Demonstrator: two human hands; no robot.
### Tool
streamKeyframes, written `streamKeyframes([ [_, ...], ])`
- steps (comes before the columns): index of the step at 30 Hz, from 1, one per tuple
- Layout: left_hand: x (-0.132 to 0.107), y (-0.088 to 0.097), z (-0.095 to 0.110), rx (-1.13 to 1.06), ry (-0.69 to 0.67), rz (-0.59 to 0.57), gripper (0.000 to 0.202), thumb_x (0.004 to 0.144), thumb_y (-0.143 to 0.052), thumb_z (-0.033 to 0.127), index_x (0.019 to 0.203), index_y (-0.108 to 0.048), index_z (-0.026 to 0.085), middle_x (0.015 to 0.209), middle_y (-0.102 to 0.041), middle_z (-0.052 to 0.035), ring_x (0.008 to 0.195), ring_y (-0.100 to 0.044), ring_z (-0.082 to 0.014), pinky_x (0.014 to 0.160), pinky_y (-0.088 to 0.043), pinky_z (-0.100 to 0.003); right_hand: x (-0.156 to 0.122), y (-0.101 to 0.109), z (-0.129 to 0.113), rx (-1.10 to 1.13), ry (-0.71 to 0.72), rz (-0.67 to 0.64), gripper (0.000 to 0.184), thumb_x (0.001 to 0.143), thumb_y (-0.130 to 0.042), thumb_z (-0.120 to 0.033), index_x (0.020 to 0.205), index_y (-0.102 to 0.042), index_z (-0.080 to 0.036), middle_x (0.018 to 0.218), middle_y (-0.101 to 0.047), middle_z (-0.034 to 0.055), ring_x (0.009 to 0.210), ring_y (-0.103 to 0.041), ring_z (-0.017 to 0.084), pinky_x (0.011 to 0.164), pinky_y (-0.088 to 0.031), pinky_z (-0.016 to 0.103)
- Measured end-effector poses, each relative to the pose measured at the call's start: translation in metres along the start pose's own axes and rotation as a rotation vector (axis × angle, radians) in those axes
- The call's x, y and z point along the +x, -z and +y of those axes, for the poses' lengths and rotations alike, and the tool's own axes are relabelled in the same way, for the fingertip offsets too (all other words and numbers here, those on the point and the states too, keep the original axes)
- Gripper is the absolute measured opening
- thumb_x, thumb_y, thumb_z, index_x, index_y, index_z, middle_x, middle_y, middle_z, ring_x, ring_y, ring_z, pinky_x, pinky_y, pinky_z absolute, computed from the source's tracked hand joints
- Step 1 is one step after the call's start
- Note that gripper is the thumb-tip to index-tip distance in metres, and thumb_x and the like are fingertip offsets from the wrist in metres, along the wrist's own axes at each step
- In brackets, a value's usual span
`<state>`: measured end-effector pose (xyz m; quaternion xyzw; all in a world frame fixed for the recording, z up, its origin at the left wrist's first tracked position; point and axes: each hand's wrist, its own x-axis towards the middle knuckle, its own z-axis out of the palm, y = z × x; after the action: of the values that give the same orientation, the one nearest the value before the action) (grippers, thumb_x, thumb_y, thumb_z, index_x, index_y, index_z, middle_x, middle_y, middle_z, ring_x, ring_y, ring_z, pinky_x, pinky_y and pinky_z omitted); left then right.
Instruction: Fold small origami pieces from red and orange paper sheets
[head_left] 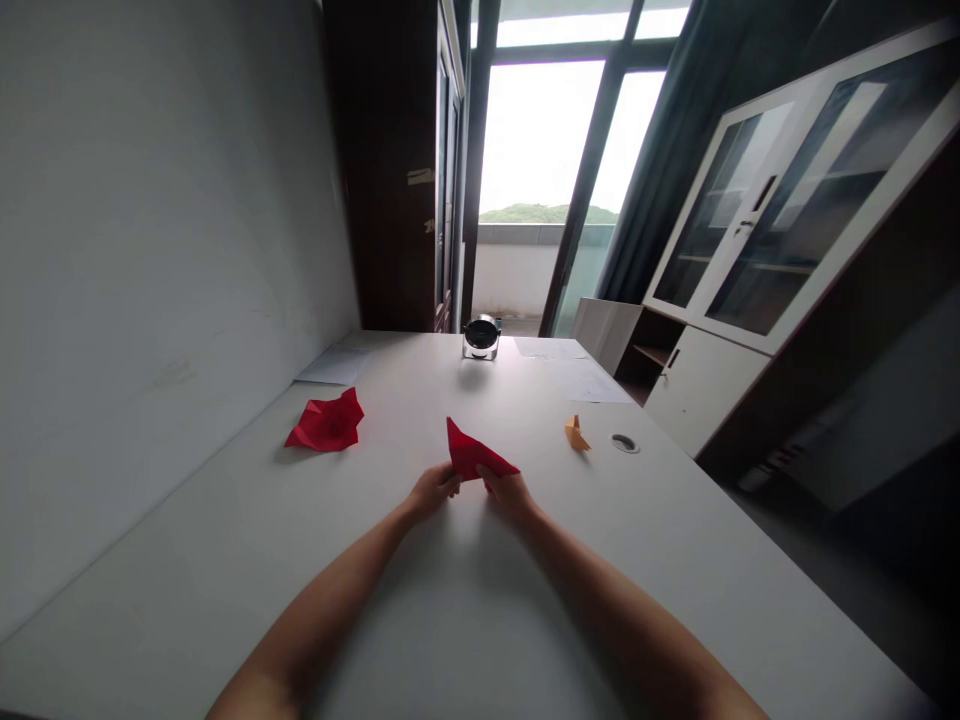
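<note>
Between my two hands is a folded piece of red paper point(474, 456), raised a little over the white table, with one pointed corner up at the left and another out to the right. My left hand point(435, 489) pinches its lower left edge. At the lower right, my right hand point(507, 490) grips it with the thumb on the near face. Some fingertips are hidden behind the paper. A second red paper point(327, 422), creased and partly unfolded, lies to the left. Over to the right stands a small orange folded-paper figure point(576, 434).
The white table point(225, 560) meets a wall on the left. A round black device on a stand point(481, 338) is at the far edge. Printed sheets point(574, 380) lie at the far right, another sheet point(334, 366) far left. A cable hole point(625, 443) is near the right edge.
</note>
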<state>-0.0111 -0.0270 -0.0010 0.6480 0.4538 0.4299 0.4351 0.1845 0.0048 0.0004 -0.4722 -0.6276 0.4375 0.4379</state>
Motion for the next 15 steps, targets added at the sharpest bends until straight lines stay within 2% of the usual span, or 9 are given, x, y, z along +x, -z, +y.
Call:
streamKeyframes([
  [6,0.000,0.002,0.001,0.013,-0.020,0.000,0.020,0.086,-0.052,0.030,0.092,-0.063,0.015,0.066,-0.057,0.0002,0.058,-0.050,-0.0111,0.058,-0.038,-0.024,0.002,0.001,0.005,0.023,0.013,-0.011,0.043,0.077,-0.065,-0.056,0.061,-0.056,-0.017,0.053,-0.055,0.0015,0.051,-0.047,0.015,0.053,-0.036,0.030],
  [15,0.000,0.002,0.002,-0.041,0.007,0.018,0.022,0.085,-0.054,0.031,0.095,-0.062,0.014,0.068,-0.058,-0.0008,0.060,-0.052,-0.0120,0.059,-0.039,-0.025,0.003,0.012,-0.001,0.047,0.047,-0.028,0.049,0.081,-0.057,-0.060,0.055,-0.055,-0.018,0.050,-0.054,0.0014,0.050,-0.047,0.014,0.054,-0.038,0.028],
])
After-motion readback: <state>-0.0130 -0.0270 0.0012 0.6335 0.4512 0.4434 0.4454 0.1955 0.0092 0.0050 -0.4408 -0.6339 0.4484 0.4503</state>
